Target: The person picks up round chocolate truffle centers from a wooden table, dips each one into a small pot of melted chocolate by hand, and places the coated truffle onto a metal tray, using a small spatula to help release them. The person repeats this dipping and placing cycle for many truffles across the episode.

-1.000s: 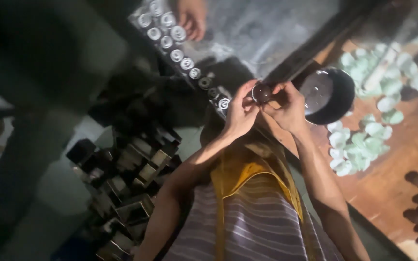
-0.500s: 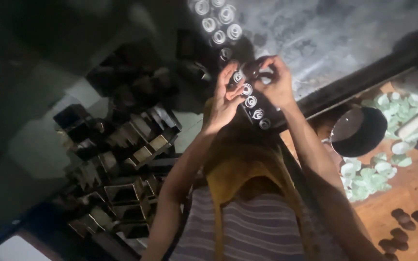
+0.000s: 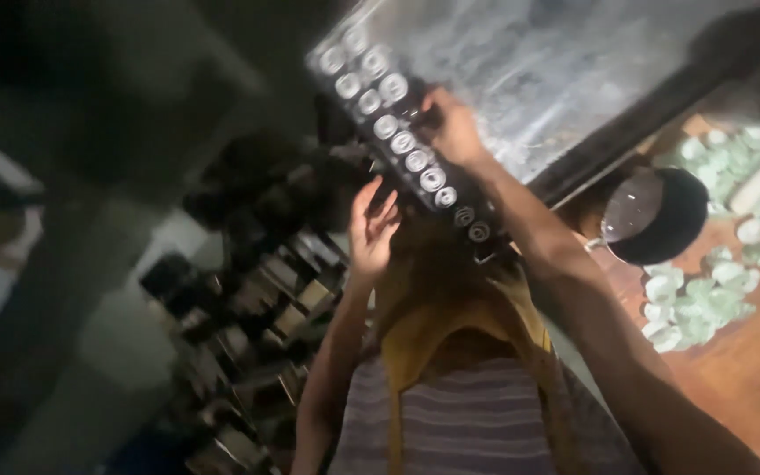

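Two hands are raised toward a dark tray (image 3: 415,167) that slants from upper left to lower right and carries small round pale caps (image 3: 386,127). About eleven caps can be counted, in two rows near the top and thinning to a single row lower down; the picture is blurred, so the count is rough.

The right hand (image 3: 450,127) rests on the tray's upper part with fingers curled over something small and dark. Whether it pinches that thing cannot be told.

The left hand (image 3: 371,230) is spread, fingers apart and holding nothing, just below the tray's middle.

To the right, one dark round bowl (image 3: 661,215) stands on a wooden desk (image 3: 732,352) among a scatter of pale green pieces (image 3: 692,295), too many and too blurred to count.

Dark round lumps at the lower right edge are cut off.

At lower left, a heap of dark blocks (image 3: 257,308) is hard to make out.
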